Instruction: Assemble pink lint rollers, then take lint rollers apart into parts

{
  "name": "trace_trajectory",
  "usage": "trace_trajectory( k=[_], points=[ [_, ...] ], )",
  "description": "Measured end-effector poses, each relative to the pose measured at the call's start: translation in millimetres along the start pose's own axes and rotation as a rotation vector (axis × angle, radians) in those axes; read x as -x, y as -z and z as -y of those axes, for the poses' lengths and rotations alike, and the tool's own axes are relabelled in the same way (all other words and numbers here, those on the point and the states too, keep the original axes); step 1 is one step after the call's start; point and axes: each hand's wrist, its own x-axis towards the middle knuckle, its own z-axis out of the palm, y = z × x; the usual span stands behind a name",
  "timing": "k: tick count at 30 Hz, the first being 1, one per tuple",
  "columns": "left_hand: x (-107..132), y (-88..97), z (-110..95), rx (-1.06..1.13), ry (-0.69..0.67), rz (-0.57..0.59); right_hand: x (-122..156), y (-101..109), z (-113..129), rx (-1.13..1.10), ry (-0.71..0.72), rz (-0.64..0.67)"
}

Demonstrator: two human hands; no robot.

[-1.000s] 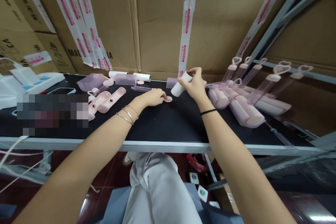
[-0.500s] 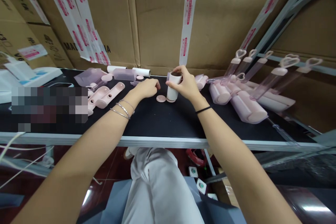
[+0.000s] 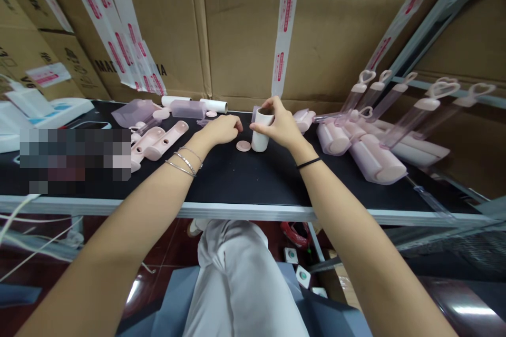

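Observation:
My right hand (image 3: 281,125) is closed around a white tube (image 3: 260,141), thumb on its near side and fingers over the top rim. The tube stands nearly upright on the black tabletop, its dark opening facing up. Just left of its base lies a flat, round pink disc (image 3: 243,146). My left hand (image 3: 220,130) is farther left, low over the table, with its fingers curled; anything inside them is hidden. A small translucent purple piece (image 3: 203,122) lies beside that hand. Behind the white tube, the edge of another purple translucent part (image 3: 255,112) shows.
Pink holders (image 3: 168,140), a purple translucent case (image 3: 187,109) and white tubes (image 3: 214,106) lie left. Pink-and-purple assemblies (image 3: 377,159) with heart-shaped handles (image 3: 443,88) crowd the right. A screwdriver (image 3: 430,197) lies at the right front edge. Cardboard (image 3: 237,26) rises behind.
The pink rim that showed under the white tube's base is no longer visible. Both hands hold almost the same place, and the view has shifted slightly.

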Motion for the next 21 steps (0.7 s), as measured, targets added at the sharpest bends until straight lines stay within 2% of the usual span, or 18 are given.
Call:
trace_trajectory(
  k=[2,6,10,13,16,19,21],
  points=[
    [3.1,2.2,-4.9,0.002,-0.035,0.060,-1.4,-0.2,-1.1,0.013,-0.015,0.025],
    [10.1,4.3,-14.7,-0.038,-0.091,0.251,-4.3,-1.1,-3.4,0.009,0.007,0.067],
    [12.8,2.4,-17.4,-0.074,-0.149,0.273,-3.1,-3.0,-7.7,-0.051,0.006,0.073],
    [10.4,1.3,-14.6,-0.026,-0.136,0.273,-0.8,-3.5,-10.6,-0.088,0.023,0.098],
    [6.2,4.7,-10.3,0.097,-0.039,0.166,0.3,0.0,-9.7,-0.080,0.093,-0.024],
    [4.0,12.3,-10.6,0.440,0.103,-0.109,0.9,6.3,-2.2,0.010,0.179,-0.209],
    [5.1,16.6,-16.3,0.714,0.089,-0.281,1.5,9.1,6.0,0.089,0.249,-0.227]
  ],
)
